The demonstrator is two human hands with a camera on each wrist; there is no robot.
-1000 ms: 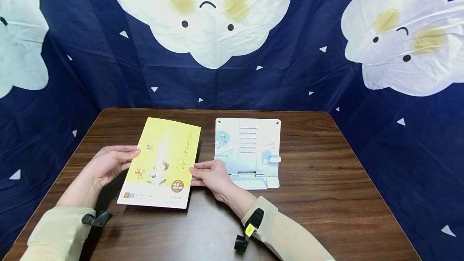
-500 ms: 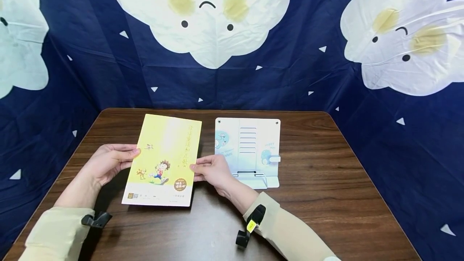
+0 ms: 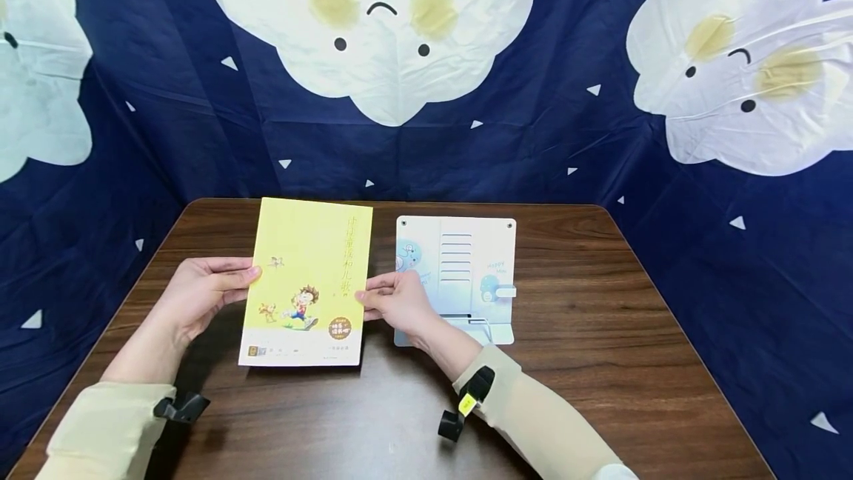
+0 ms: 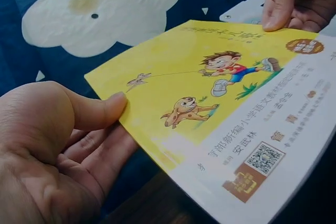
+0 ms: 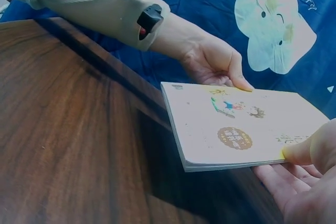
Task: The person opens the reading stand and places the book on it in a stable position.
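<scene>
A yellow and white children's book (image 3: 293,243) is held up above the table, its cover showing a running child and a dog. At its left edge my left hand (image 3: 209,291) pinches it, thumb on the cover and fingers beneath. My right hand (image 3: 400,306) grips the opposite edge the same way. In the left wrist view the book (image 4: 210,103) slants away from the left thumb. The right wrist view shows the book (image 5: 205,124) clear of the wood, casting a shadow. A white and pale-blue book stand (image 3: 489,258) stands behind my right hand, which hides its lower left part.
The brown wooden table (image 3: 573,391) runs up to a dark blue curtain (image 3: 320,147) printed with white clouds. Side curtains (image 3: 693,228) close in on the left and right. Each sleeve carries a black wrist camera mount (image 3: 460,413).
The book has risen a little, shifted slightly right and turned more upright, both hands still gripping it. The right hand has moved slightly up and right. The book stand stays put.
</scene>
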